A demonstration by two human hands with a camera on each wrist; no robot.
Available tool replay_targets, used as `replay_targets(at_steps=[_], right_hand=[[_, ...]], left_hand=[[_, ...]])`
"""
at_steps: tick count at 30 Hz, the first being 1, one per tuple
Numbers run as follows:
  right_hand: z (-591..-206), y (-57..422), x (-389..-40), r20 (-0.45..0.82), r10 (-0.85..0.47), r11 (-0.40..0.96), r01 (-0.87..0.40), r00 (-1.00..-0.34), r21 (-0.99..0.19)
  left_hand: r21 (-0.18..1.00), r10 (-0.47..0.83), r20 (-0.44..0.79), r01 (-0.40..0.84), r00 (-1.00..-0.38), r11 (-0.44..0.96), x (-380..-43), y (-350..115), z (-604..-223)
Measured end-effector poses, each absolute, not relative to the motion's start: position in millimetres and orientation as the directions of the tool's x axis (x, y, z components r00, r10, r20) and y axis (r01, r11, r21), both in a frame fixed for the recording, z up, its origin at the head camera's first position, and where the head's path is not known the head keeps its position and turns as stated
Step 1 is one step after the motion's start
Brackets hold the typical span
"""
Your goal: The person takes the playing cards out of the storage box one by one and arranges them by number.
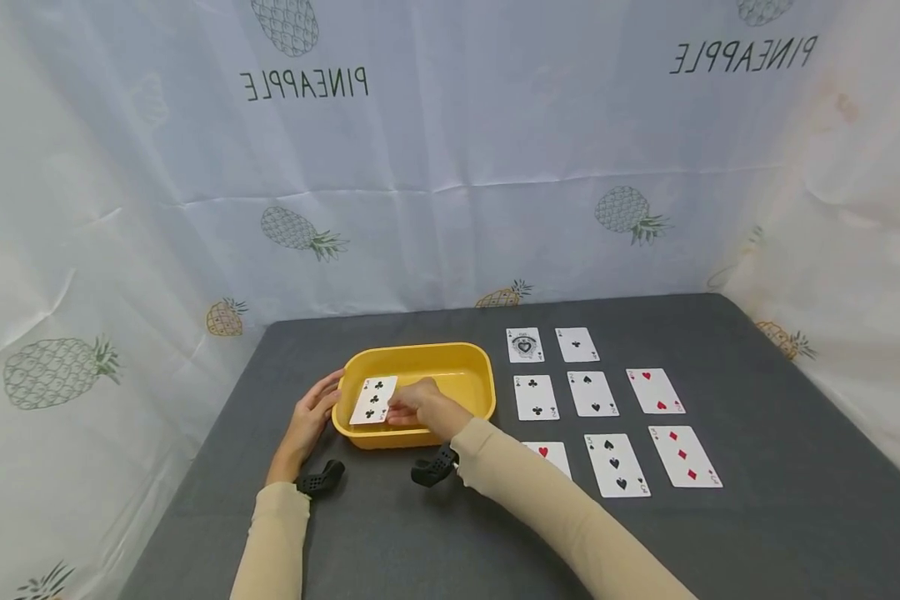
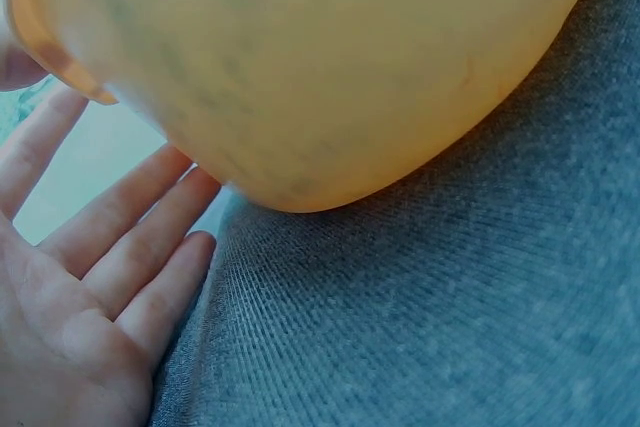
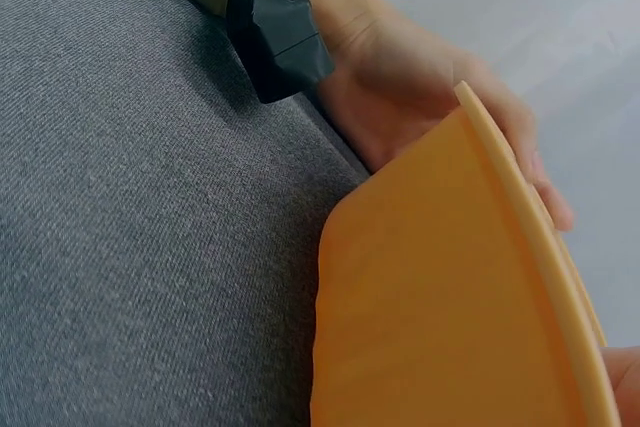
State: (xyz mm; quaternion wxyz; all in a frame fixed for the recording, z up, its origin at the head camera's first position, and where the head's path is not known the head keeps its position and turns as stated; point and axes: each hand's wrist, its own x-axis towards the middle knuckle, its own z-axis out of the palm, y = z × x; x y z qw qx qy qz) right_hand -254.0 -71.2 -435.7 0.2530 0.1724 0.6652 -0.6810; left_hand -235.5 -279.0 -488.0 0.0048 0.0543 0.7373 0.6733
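A yellow plastic basin (image 1: 457, 371) stands on the dark cloth-covered table. At its left end, my left hand (image 1: 311, 421) holds the rim; in the left wrist view several fingers (image 2: 130, 217) stretch along the outer wall, with a fingertip over the rim. My right hand (image 1: 423, 408) reaches over the near rim and pinches the right edge of a three of clubs playing card (image 1: 372, 400). The card lies face up and tilted inside the basin's left half. Whether other cards lie beneath it cannot be told. In the right wrist view the basin wall hides most of my right hand.
Face-up cards lie in rows right of the basin: ace of spades (image 1: 525, 345), ace of clubs (image 1: 577, 344), two of clubs (image 1: 536, 397), two of spades (image 1: 592, 393), two of hearts (image 1: 656, 391), three of spades (image 1: 617, 465), three of diamonds (image 1: 685, 457). My right sleeve (image 1: 562, 508) partly covers a heart card (image 1: 555, 454).
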Motion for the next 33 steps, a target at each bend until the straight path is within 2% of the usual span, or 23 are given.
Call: replay_targets(at_steps=[17, 26, 33], right_hand=[[-426, -48, -254, -0.519, -0.195, 0.022, 0.525, -0.832, -0.851], [-409, -20, -246, -0.467, -0.231, 0.004, 0.479, -0.854, -0.878], [-398, 15, -237, -0.408, -0.283, 0.057, 0.409, -0.868, -0.911]], left_hand=[[0.991, 0.092, 0.063, 0.073, -0.994, 0.111, -234, -279, -487], [0.993, 0.091, 0.056, 0.064, -0.994, 0.096, -236, -279, -488], [0.993, 0.101, 0.068, 0.077, -0.993, 0.093, -237, -282, -490]])
